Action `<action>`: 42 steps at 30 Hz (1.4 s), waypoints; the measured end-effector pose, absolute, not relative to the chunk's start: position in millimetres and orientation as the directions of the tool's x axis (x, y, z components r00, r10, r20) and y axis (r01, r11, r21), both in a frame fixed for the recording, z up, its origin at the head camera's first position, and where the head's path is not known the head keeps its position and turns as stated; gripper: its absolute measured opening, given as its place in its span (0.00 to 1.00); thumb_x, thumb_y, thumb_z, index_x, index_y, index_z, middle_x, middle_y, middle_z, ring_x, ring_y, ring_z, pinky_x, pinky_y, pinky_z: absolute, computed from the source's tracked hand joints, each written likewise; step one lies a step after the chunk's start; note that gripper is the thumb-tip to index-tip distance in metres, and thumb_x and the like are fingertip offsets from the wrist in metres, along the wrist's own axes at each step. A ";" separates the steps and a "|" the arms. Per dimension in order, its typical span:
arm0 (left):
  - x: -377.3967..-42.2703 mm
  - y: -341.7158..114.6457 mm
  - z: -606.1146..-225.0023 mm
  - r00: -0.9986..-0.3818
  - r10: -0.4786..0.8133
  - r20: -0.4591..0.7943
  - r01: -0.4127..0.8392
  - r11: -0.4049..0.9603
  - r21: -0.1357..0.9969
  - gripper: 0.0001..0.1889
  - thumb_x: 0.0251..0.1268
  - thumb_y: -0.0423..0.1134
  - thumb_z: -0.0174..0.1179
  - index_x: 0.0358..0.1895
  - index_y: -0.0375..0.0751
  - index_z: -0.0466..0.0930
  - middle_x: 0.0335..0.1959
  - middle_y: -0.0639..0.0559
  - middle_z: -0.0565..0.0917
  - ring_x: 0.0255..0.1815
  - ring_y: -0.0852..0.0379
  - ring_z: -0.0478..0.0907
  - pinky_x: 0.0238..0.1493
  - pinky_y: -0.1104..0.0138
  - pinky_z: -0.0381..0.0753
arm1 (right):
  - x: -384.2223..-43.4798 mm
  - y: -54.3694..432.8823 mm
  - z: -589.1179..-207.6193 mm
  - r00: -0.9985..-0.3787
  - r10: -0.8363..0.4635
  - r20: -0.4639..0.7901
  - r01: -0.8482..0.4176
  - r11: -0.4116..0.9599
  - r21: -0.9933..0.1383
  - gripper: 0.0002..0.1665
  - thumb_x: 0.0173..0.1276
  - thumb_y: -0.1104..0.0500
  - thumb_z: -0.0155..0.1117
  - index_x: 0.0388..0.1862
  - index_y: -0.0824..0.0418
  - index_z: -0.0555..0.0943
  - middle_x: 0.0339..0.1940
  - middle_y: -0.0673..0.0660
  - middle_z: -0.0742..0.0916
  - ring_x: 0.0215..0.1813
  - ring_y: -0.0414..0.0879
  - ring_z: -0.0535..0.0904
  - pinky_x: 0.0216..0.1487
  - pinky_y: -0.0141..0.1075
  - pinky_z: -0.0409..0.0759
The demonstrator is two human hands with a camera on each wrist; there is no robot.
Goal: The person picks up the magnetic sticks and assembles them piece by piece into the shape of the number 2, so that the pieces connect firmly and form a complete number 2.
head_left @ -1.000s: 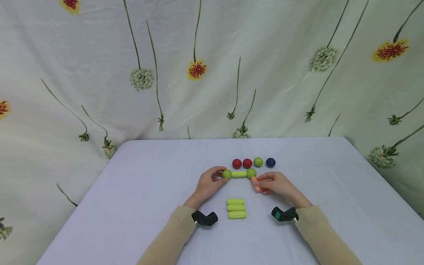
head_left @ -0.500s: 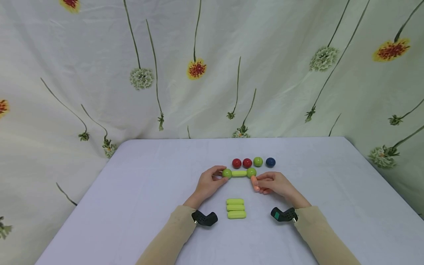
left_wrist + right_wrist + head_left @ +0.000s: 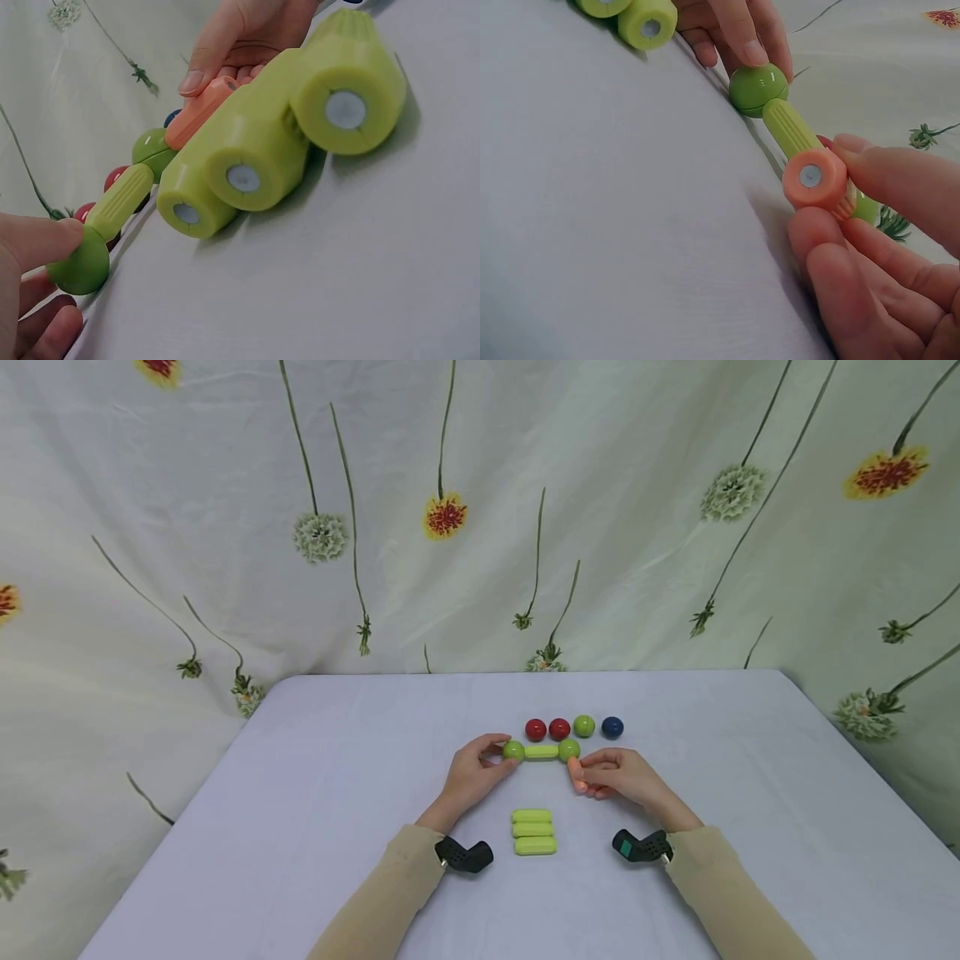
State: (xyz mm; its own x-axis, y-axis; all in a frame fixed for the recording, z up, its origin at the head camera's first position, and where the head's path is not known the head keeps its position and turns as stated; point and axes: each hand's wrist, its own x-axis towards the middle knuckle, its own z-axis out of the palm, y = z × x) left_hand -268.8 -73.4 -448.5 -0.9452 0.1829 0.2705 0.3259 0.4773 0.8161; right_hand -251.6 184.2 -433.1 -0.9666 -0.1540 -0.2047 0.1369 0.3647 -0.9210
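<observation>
Three lime rods [image 3: 533, 831] lie side by side on the worktop [image 3: 337, 777], short of the fingers of the left hand [image 3: 472, 774] and right hand [image 3: 628, 776]. Beyond, the left fingers grip one green ball [image 3: 513, 750] of a lime bar [image 3: 542, 752]; the right pinch an orange rod [image 3: 575, 771] at its other green ball [image 3: 568, 749] — seemingly a joining step, the next move calling for steady left fingers and an aligned rod. Just past the fingers: two red balls [image 3: 559, 729], a third green ball [image 3: 584, 726], a blue ball [image 3: 612, 727].
</observation>
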 end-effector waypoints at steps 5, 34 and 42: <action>-272.8 -71.6 -449.6 -0.938 0.138 0.317 0.345 0.422 0.839 0.18 0.59 0.40 0.65 0.51 0.39 0.79 0.47 0.49 0.82 0.46 0.55 0.77 0.43 0.64 0.77 | -251.5 184.9 -433.4 -0.967 -0.156 -0.203 0.135 0.362 -0.922 0.30 0.57 0.50 0.71 0.51 0.69 0.77 0.31 0.55 0.87 0.31 0.43 0.81 0.34 0.31 0.80; -311.4 -43.6 -440.4 -0.990 0.135 0.048 0.074 0.192 0.979 0.24 0.56 0.44 0.67 0.56 0.40 0.78 0.53 0.49 0.80 0.56 0.53 0.74 0.57 0.62 0.72 | -245.9 183.6 -427.0 -0.964 -0.203 -0.172 0.095 0.343 -0.935 0.27 0.62 0.55 0.67 0.52 0.73 0.75 0.31 0.57 0.87 0.31 0.43 0.81 0.33 0.32 0.80; -318.6 -43.5 -434.7 -0.985 0.170 -0.012 0.030 0.247 0.968 0.22 0.57 0.41 0.67 0.56 0.42 0.78 0.53 0.48 0.79 0.55 0.52 0.75 0.55 0.63 0.73 | -251.7 185.4 -429.3 -0.961 -0.206 -0.182 0.105 0.337 -0.936 0.24 0.63 0.58 0.65 0.52 0.74 0.75 0.30 0.56 0.86 0.30 0.43 0.81 0.33 0.32 0.80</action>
